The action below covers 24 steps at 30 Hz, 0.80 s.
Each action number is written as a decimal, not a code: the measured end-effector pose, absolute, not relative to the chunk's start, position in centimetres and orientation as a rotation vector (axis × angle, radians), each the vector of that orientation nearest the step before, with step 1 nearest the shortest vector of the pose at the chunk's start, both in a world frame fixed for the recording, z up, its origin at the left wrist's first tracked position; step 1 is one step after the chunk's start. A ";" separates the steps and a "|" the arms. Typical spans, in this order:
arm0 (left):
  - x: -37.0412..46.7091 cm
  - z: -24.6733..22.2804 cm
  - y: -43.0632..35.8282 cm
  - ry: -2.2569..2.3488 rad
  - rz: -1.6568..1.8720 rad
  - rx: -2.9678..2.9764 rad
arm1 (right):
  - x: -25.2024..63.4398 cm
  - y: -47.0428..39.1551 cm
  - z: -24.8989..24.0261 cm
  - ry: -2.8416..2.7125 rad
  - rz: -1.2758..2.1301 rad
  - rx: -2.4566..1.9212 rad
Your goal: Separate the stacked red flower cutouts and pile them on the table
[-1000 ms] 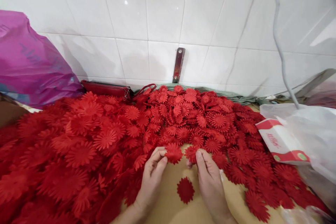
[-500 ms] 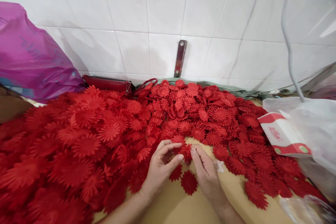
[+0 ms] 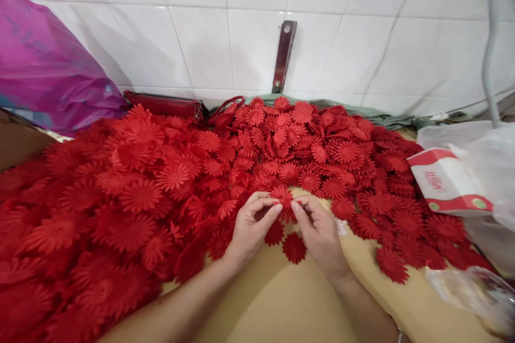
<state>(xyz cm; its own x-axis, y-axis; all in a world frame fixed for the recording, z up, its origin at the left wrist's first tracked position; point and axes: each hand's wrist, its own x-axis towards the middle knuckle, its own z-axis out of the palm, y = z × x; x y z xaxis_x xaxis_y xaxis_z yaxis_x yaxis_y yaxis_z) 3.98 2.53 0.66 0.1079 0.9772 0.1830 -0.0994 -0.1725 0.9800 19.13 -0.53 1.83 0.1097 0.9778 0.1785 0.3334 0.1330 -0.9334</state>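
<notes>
A red flower-shaped piece with narrow petals is pinched between both hands near the middle of the view. My left hand grips its left side with thumb and forefinger. On the right side, my right hand holds it the same way. Just below the fingers, a dark red flower piece lies flat on the tan surface, with another partly behind my left fingertips. A large heap of red flower pieces spreads to the left and behind, and more lie at the right.
A purple bag stands at the left. Behind the heap lie a red purse and a white tiled wall with a metal bracket. At the right are a red-and-white box, plastic bags and a grey cable.
The view has tilted downward, so the wall and heap sit higher in the picture. My right fingers have closed further around the flower piece, and both hands now hold it level between them.
</notes>
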 end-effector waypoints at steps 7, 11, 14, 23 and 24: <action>4.1 0.7 2.5 1.004 1.320 1.348 | 19.0 -0.7 2.7 -1.432 0.778 -1.403; 4.0 0.9 2.5 0.990 1.297 1.358 | 19.2 -0.6 2.7 -1.427 0.760 -1.422; 3.8 1.0 2.5 0.990 1.302 1.347 | 19.4 -0.5 2.7 -1.423 0.741 -1.421; 4.0 0.3 2.7 1.048 1.525 1.102 | 19.7 -0.1 1.8 -1.889 0.521 -1.321; 4.0 0.3 2.8 1.056 1.531 1.089 | 19.8 0.0 1.6 -1.869 0.440 -1.326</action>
